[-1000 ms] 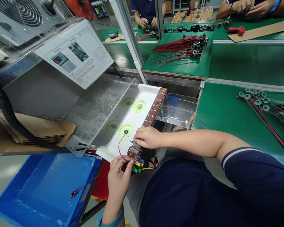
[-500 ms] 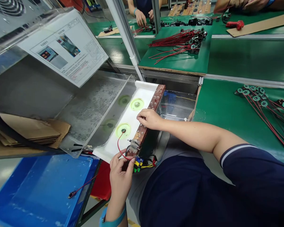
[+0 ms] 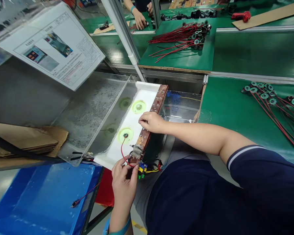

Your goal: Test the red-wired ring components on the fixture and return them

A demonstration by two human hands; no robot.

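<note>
A small round part (image 3: 125,135) with a red wire (image 3: 122,150) sits in the nearer yellow-green ring (image 3: 121,139) on a white panel (image 3: 117,147). My left hand (image 3: 124,176), at the panel's near end, pinches the wire's free end beside blue, yellow and green connectors (image 3: 142,168). My right hand (image 3: 152,122) rests on the brown, screw-studded strip (image 3: 159,99) along the panel's right side, its fingers curled; whether they hold anything is hidden. The farther yellow-green ring (image 3: 138,106) has no wired part in it.
A clear acrylic shield (image 3: 107,122) stands left of the panel. A blue bin (image 3: 46,192) at lower left holds one wired part (image 3: 75,203). Red-wired parts lie on green mats (image 3: 225,107) at right and ahead. Another person's hand (image 3: 139,19) works across the bench.
The view has shifted slightly, moving the scene a little left and up. Both my hands keep their places at the panel. The other person's hand across the bench has moved.
</note>
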